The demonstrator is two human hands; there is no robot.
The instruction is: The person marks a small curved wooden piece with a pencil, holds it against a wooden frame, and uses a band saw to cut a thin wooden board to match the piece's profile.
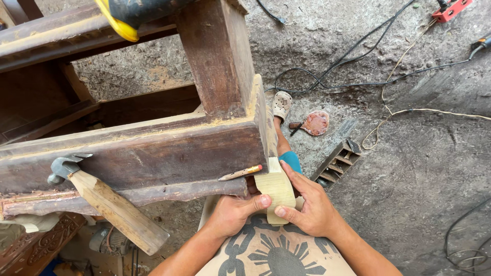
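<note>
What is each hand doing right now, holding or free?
Left hand: closed on the pale curved wood piece, thumb across it.
Right hand: fingers gripping the same piece against the dark wooden frame.

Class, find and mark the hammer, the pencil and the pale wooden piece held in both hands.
Hammer (110,207): head view, on its wooden handle.
Pencil (239,173): head view, mid-shaft.
Wooden piece (276,191): head view, on its pale face between the hands.

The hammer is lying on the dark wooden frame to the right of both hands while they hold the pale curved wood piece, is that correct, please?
Not quite: the head view shows the hammer lying to the left of both hands. The left hand and right hand do hold the pale curved wood piece against the dark wooden frame.
</note>
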